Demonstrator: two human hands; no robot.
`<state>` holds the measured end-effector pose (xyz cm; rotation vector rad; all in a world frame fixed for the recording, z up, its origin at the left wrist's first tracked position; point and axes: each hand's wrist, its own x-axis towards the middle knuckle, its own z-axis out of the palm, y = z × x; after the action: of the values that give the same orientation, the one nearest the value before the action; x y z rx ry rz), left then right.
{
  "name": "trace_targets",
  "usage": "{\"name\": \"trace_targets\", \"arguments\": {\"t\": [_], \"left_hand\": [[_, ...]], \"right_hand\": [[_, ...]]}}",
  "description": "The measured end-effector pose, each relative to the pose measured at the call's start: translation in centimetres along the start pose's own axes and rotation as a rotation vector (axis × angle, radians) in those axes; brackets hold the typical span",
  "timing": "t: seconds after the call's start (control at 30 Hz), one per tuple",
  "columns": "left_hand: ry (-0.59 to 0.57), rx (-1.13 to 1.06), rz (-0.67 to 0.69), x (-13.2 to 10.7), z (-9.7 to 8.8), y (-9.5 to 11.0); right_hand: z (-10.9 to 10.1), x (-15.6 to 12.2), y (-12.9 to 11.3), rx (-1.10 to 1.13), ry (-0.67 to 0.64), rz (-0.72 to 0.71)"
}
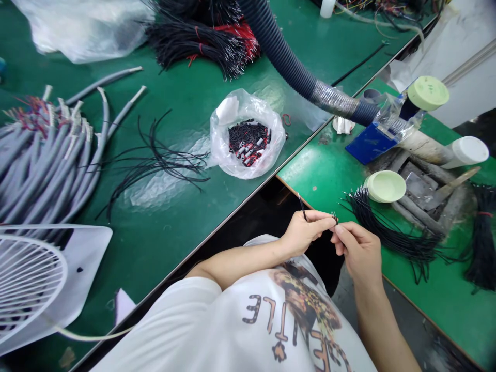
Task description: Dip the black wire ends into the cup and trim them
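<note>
Both hands meet over the gap in front of my body, fingertips close together. My left hand (304, 233) is closed on thin black wires (301, 205); one end sticks up behind the fingers, and several bare tips show at the thumb. My right hand (358, 248) pinches at those same wire tips with thumb and forefinger; exactly what lies between these fingers is too small to make out. Right of the hands, a bundle of black wires (391, 227) with silvery ends lies on the bench. A plastic bag (271, 163) of small black, red and grey pieces stands open on the left table.
A ribbed duct hose (294, 59) crosses to a blue plate (370, 144) near a sooty tray (461, 214) and green cups (387, 186). Loose black wires (155, 155), grey cables (50, 160) and a white fan (31, 284) occupy the left table (186, 206). Wire bundles (209, 41) lie behind.
</note>
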<state>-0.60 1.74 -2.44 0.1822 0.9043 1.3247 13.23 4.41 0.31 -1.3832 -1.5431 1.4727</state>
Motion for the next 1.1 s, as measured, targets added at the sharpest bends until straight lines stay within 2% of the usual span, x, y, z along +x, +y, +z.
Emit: {"name": "trace_targets", "arguments": {"t": [0.23, 0.43, 0.53, 0.67, 0.77, 0.9, 1.03, 1.1], "left_hand": [[0.010, 0.010, -0.006, 0.3, 0.1, -0.1], [-0.006, -0.018, 0.048, 0.4, 0.9, -0.6], [-0.038, -0.009, 0.038, 0.4, 1.9, -0.8], [-0.128, -0.001, -0.054, 0.8, 3.1, -1.1], [-0.172, 0.021, -0.103, 1.2, 3.4, -1.4], [-0.134, 0.051, -0.084, 1.5, 2.9, -1.4], [-0.106, 0.050, -0.042, 1.8, 2.1, -0.9], [-0.094, 0.040, -0.032, 1.9, 1.8, -0.6]], "right_hand": [[0.0, 0.1, -0.5, -0.105, 0.038, -0.028], [-0.6, 0.1, -0.9, -0.178, 0.084, -0.071], [-2.1, 0.0, -1.7, -0.274, 0.071, -0.104], [-5.9, 0.6, -3.9, -0.493, 0.038, -0.129], [-9.4, 2.2, -6.0, -0.660, 0.039, -0.133], [-12.7, 5.9, -8.1, -0.830, -0.041, -0.085], [-13.5, 10.2, -9.0, -0.981, -0.163, 0.035], [-13.4, 12.1, -9.1, -1.054, -0.211, 0.043]]}}
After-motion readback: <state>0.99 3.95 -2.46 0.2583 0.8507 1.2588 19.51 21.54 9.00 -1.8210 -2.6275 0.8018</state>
